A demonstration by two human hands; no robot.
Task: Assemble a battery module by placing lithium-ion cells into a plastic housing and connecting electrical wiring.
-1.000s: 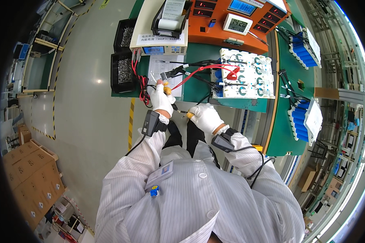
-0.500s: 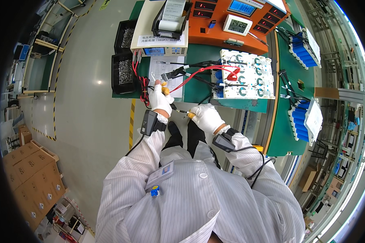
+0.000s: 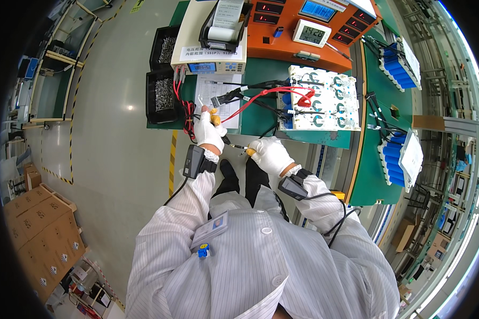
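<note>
Both my hands wear white gloves with bare, yellow-covered fingertips, near the bench's front edge. My left hand (image 3: 208,130) is closed at the sheet's lower end; a red wire (image 3: 250,100) runs to its fingers from the battery pack. A thin black lead (image 3: 237,145) stretches from under the left palm to my right hand (image 3: 270,155), which pinches its end between thumb and finger. What else lies inside the left hand is hidden. The white-topped battery pack (image 3: 324,117) with blue cells lies to the right; its black cables and connector (image 3: 218,101) reach toward my left fingers.
Black bins (image 3: 162,114) of small metal parts stand left of a beige meter (image 3: 210,67) with a small printer on top. An orange instrument box (image 3: 274,48) with displays is behind. More battery packs (image 3: 399,159) sit on the green bench (image 3: 367,183) to the right.
My left hand has shifted very slightly left. The right hand and the lead stay almost where they were.
</note>
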